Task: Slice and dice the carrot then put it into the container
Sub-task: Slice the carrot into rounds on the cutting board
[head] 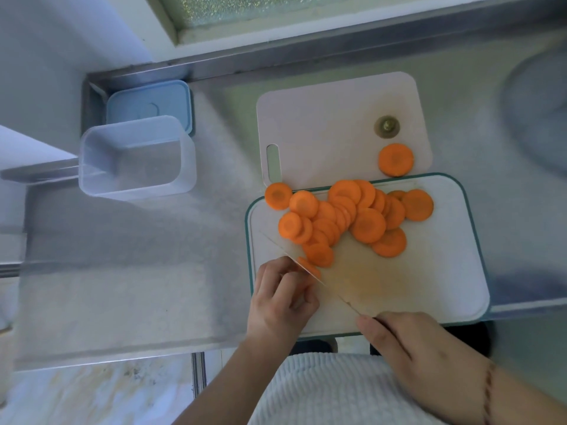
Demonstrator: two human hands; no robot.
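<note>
Head view: right hand point(429, 351) grip closed on knife point(310, 273), blade running far-left across board point(445, 271). Left hand point(280, 297) pinches carrot stub point(308, 267) just left of blade. Slices point(352, 216) lie beyond; container point(138, 157) far left, empty.

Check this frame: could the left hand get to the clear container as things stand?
Probably yes. Bare counter lies between the left hand and the open container, but that hand now holds the last carrot piece.
</note>
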